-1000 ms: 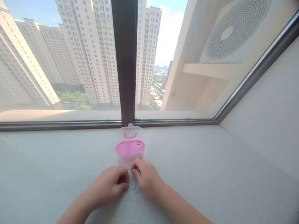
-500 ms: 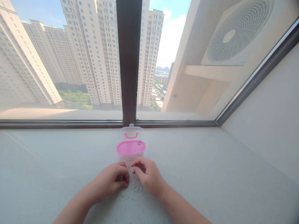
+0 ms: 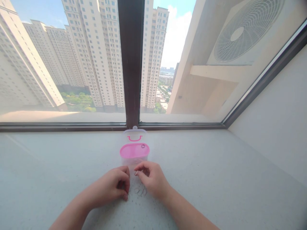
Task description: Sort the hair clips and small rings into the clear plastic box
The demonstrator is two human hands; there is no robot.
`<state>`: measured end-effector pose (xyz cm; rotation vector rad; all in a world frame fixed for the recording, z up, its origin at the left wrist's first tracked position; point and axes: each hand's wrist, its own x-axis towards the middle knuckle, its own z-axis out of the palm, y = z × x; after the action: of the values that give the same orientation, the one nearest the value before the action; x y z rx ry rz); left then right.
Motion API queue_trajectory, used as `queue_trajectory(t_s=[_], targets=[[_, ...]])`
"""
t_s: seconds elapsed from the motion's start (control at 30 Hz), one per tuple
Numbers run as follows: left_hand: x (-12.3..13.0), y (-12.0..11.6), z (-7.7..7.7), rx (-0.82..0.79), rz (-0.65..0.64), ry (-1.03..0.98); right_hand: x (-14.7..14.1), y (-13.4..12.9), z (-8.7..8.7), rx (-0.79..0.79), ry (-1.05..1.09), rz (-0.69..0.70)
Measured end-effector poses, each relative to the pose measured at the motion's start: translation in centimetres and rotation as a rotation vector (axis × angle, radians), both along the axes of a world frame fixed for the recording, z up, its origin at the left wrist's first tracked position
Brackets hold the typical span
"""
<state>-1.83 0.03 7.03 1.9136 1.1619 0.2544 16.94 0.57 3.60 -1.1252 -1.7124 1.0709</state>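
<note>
Between thumb and fingers, my right hand (image 3: 151,177) pinches a small pale ring-like piece (image 3: 136,172). Just to its left, my left hand (image 3: 118,183) is curled with thumb and fingers apart, and nothing shows between them. On the sill below and between the hands lie several thin rings (image 3: 140,191). Beyond my hands stands a clear container with a pink inner tray (image 3: 134,150), and a small dark ring (image 3: 143,146) rests on the tray's right part. Its clear lid (image 3: 135,132), with a pink handle, is tilted up behind it.
The pale speckled sill (image 3: 59,166) stretches to both sides. A dark window frame (image 3: 131,64) rises behind the container, and a white wall (image 3: 275,111) bounds the right side. Tall buildings and an outdoor fan unit show through the glass.
My left hand has moved slightly left, away from my right hand, and its thumb has opened from the fingers. The piece in my right hand has turned a little.
</note>
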Motion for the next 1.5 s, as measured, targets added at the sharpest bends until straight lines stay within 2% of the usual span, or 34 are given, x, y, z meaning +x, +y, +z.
queue_trajectory(t_s=[0.33,0.5,0.73,0.97,1.23,1.5], targets=[[0.3,-0.2,0.4,0.018,-0.056,0.034,-0.1,0.4,-0.5,-0.113,0.126,0.031],[0.4,-0.1,0.4,0.024,-0.016,0.025,-0.2,0.5,-0.7,-0.114,0.14,0.035],[0.6,-0.3,0.5,0.053,-0.035,0.061,-0.2,0.6,-0.9,-0.138,0.171,0.044],[0.6,-0.3,-0.1,0.119,-0.047,0.066,-0.1,0.6,-0.7,-0.135,0.18,0.039],[0.8,1.1,-1.2,0.105,0.179,-0.151,0.0,0.5,-0.1,-0.156,0.191,-0.085],[1.8,1.0,-2.1,0.015,0.219,-0.332,0.2,0.3,0.1,-0.144,0.128,-0.079]])
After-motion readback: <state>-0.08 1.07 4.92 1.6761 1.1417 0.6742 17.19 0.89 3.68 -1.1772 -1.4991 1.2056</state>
